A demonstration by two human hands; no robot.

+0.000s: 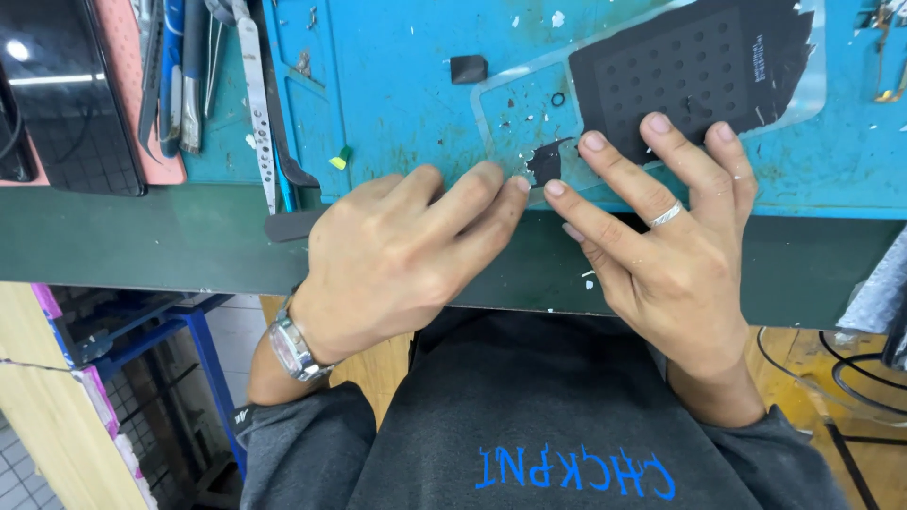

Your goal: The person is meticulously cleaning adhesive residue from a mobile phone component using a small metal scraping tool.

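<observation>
My left hand (397, 255) rests at the near edge of a blue work mat (406, 94), fingertips pressed beside a small torn black scrap (545, 162). My right hand (661, 227), with a silver ring on it, lies flat, fingertips on the lower edge of a black perforated sheet (690, 66) that sits on a clear backing film (510, 104). The index fingertips of both hands nearly meet at the scrap. A metal watch is on my left wrist.
Tweezers, a metal ruler and other tools (189, 76) lie at the back left beside a dark phone (66, 94) on a pink pad. A small black square (468, 68) and a green-yellow bit (340, 159) lie on the mat. Cables (850, 368) hang at the right.
</observation>
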